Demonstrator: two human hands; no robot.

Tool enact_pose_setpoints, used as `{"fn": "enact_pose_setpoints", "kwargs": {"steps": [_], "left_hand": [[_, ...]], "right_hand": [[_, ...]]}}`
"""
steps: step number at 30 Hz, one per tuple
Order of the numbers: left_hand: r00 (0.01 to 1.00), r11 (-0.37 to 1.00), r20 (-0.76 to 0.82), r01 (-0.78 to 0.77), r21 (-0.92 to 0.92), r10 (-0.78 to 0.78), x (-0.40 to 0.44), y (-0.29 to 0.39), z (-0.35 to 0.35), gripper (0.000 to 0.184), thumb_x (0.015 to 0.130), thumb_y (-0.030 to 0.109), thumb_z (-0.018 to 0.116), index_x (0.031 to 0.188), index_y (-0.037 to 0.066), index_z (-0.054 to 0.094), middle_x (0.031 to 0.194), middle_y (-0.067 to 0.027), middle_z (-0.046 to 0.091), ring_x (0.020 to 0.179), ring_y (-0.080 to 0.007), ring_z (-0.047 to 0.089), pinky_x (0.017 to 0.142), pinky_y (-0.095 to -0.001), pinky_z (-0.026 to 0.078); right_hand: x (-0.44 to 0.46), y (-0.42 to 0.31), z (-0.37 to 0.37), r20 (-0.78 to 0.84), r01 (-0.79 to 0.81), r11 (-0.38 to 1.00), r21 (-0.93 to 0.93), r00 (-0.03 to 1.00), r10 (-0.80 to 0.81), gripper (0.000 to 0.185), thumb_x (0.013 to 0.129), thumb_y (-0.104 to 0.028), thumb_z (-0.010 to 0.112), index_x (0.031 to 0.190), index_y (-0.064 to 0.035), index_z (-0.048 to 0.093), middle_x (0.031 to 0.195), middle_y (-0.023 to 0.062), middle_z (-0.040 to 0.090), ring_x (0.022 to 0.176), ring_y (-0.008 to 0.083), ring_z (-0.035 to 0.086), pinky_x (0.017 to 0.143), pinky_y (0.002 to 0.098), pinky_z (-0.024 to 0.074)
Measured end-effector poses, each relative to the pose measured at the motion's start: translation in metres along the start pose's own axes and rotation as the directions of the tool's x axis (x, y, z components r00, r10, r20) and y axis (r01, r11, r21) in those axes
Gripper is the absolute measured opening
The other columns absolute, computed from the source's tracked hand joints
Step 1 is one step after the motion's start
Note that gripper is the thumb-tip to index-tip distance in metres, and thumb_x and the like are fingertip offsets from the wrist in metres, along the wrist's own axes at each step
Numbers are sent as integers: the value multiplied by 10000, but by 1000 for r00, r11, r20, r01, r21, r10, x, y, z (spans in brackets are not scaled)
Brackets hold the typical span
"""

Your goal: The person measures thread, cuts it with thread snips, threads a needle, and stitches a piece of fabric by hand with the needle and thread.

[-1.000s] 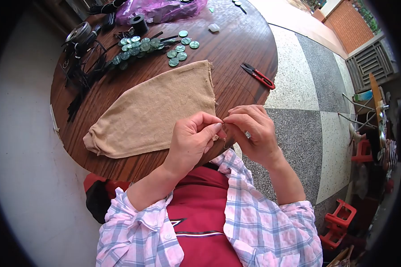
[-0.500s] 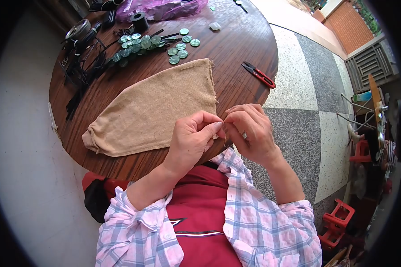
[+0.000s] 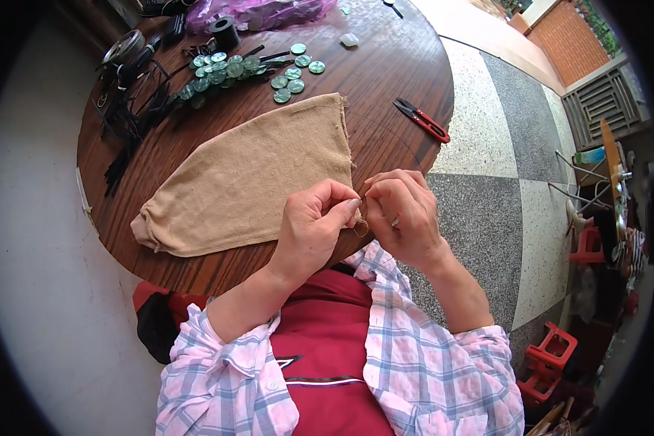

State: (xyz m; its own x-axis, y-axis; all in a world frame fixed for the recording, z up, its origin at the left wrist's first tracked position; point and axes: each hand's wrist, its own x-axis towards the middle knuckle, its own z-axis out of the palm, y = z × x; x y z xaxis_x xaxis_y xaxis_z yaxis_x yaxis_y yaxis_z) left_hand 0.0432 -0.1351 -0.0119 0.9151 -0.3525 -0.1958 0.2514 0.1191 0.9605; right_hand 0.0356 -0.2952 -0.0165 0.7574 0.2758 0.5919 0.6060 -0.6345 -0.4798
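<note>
My left hand is closed in a pinch at the lower right corner of a tan cloth, which lies flat on the table. Close beside it, my right hand also pinches, its fingertips almost meeting those of the left. Whatever sits between the fingertips is too small to make out. A thin brownish loop of thread hangs just under them, by the cloth's frayed edge. Red-handled thread snips lie beyond the right hand near the table's edge.
On the round wooden table are green shell-like discs, black cords, a black spool, a purple plastic bag and a small whitish piece. Red stools stand on the floor at right.
My right hand has drawn slightly left and down. The thread loop under the fingertips shows more clearly. The cloth and snips stay where they were.
</note>
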Motion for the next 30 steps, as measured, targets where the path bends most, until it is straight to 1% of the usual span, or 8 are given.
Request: {"fn": "enact_pose_setpoints", "kwargs": {"steps": [3, 6, 9, 12, 15, 22, 25, 30], "left_hand": [[1000, 1000, -3, 1, -13, -1, 0, 0, 0, 60, 829, 20, 523, 796, -17, 556, 661, 4, 541, 607, -35, 502, 561, -170, 422], [1000, 1000, -11, 4, -31, -5, 0, 1, -1, 59, 831, 20, 521, 800, -17, 555, 668, 3, 542, 617, -33, 502, 566, -171, 427], [1000, 1000, -7, -7, -19, 7, 0, 1, -2, 61, 834, 21, 517, 802, -16, 553, 669, 4, 540, 620, -31, 500, 566, -171, 426], [1000, 1000, -2, -16, -9, 16, 1, -1, -2, 64, 837, 21, 512, 801, -15, 551, 667, 8, 536, 619, -29, 497, 565, -170, 422], [1000, 1000, -4, -17, 9, 17, 1, -1, -2, 64, 837, 20, 510, 801, -13, 551, 666, 10, 534, 620, -27, 494, 567, -168, 420], [996, 996, -1, -87, 23, 87, 5, -13, -5, 61, 826, 14, 509, 790, -10, 552, 656, 22, 512, 621, -20, 466, 544, -168, 385], [998, 998, -5, -67, 10, 67, 5, -9, -6, 41, 816, 15, 531, 796, 2, 564, 671, 25, 523, 604, -23, 456, 540, -163, 368], [995, 994, -12, -97, 52, 98, 5, -10, -6, 44, 801, 0, 525, 781, -3, 564, 670, 25, 527, 610, -21, 454, 540, -170, 372]], "right_hand": [[0, 2, -1, 12, -11, 1000, 2, 1000, 11, 163, 660, -19, 615, 782, -54, 512, 756, 55, 557, 688, 208, 559, 662, 314, 405], [4, -1, -7, 7, -62, 998, 9, 998, 62, 161, 671, -29, 617, 806, -53, 533, 790, 60, 570, 737, 210, 568, 687, 318, 405], [4, 1, -9, 61, -34, 999, 9, 998, 34, 162, 684, -47, 621, 826, -54, 543, 820, 66, 578, 781, 215, 569, 711, 324, 401], [6, -1, -7, 71, -15, 1000, -1, 997, 15, 151, 696, -61, 619, 826, -55, 542, 827, 67, 576, 802, 217, 567, 731, 327, 396], [6, 2, -4, 92, 32, 999, -14, 995, -30, 134, 706, -61, 611, 820, -57, 541, 827, 61, 577, 803, 213, 569, 734, 327, 394], [9, 1, -3, 110, 10, 1000, 20, 994, -12, 111, 706, -52, 600, 773, -61, 511, 806, 57, 574, 782, 204, 566, 725, 323, 391], [9, 2, -2, 120, 9, 1000, 24, 993, -11, 114, 703, -48, 598, 774, -60, 509, 804, 57, 575, 781, 204, 567, 726, 328, 391], [10, 1, -2, 116, 13, 1000, 28, 993, -16, 118, 692, -43, 600, 756, -64, 503, 799, 56, 576, 767, 194, 569, 725, 327, 389]]}}
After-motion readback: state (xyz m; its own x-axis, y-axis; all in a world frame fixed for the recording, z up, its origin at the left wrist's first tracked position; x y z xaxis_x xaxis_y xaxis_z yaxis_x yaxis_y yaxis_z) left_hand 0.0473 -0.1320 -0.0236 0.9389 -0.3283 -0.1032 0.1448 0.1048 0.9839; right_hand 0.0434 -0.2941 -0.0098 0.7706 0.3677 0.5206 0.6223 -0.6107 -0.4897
